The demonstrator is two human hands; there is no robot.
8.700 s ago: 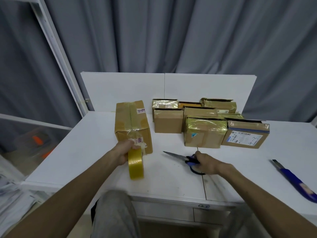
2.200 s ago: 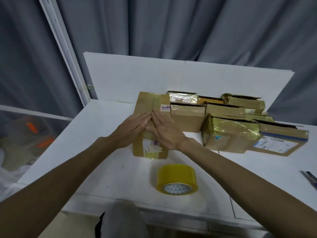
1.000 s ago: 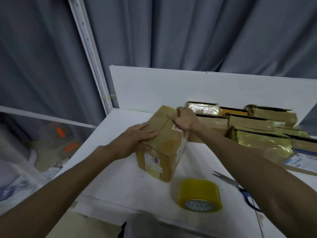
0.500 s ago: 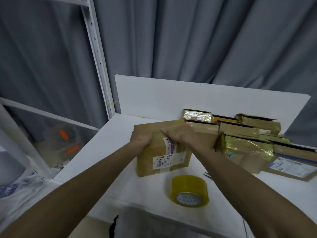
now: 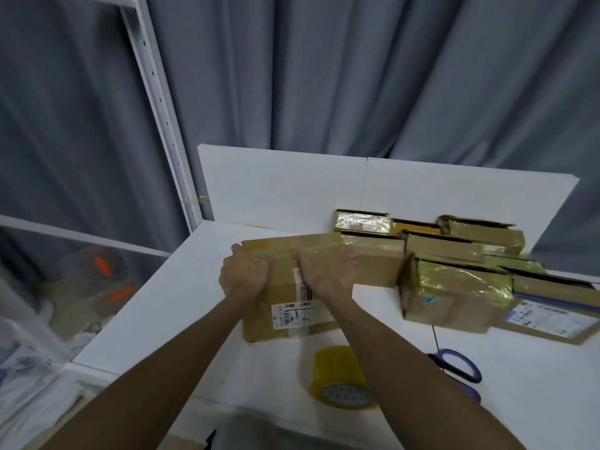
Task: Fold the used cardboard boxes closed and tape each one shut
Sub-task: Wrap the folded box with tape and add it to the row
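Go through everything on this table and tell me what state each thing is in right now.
Held box: flaps closed, tape across the top, gripped by both hands.
Left hand: curled over the box's top left edge.
Right hand: gripping the box's top.
Tape roll: loose on the table, untouched.
Scissors: lying on the table, untouched.
Other boxes: grouped at the back right, several with flaps not fully shut.

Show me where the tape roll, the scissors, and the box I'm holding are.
held box (image 5: pixel 293 315), head view, on its front shipping label.
tape roll (image 5: pixel 337 368), head view, on its yellow outer band.
scissors (image 5: pixel 467 360), head view, on a blue handle loop.
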